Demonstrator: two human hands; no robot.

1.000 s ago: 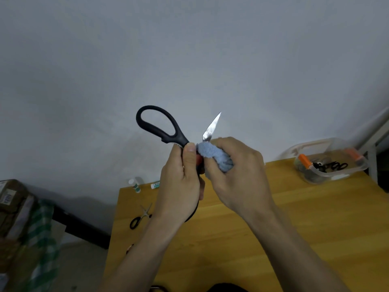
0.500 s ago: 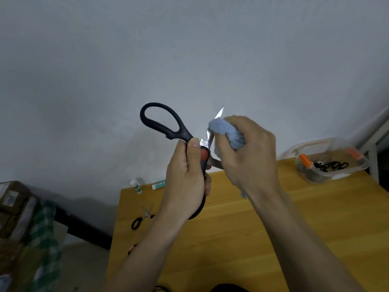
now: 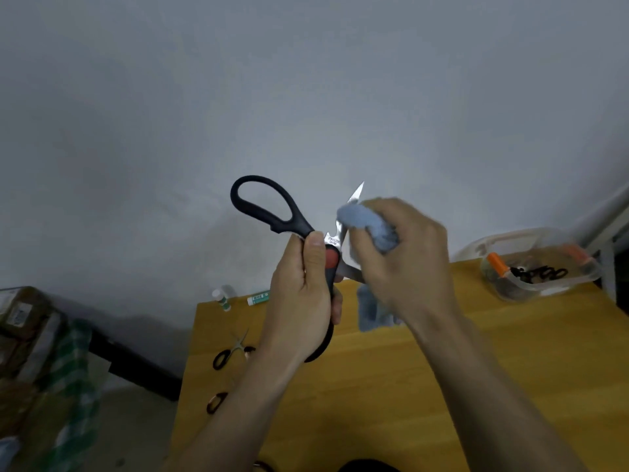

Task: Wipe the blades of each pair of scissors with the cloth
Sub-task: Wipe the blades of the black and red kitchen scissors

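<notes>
Large black-handled scissors (image 3: 269, 209) are held up open in front of the wall, blades spread. My left hand (image 3: 303, 298) grips the lower handle near the red pivot. A blue cloth (image 3: 369, 224) is bunched in my right hand (image 3: 405, 257), which pinches it around the upper blade; only the blade's tip shows above the cloth. A tail of cloth hangs below the hand. Small black-handled scissors (image 3: 231, 352) lie on the wooden table's left side.
The wooden table (image 3: 476, 369) fills the lower right. A clear plastic tub (image 3: 544, 291) with orange clips holds more dark scissors at the far right. Two glue sticks (image 3: 257, 298) lie at the back edge. Another scissor handle (image 3: 216, 401) is near the left edge. Boxes stand on the floor at left.
My right hand slid the cloth from the pivot up along the upper blade toward its tip. The left hand kept its grip on the scissors, which rose slightly.
</notes>
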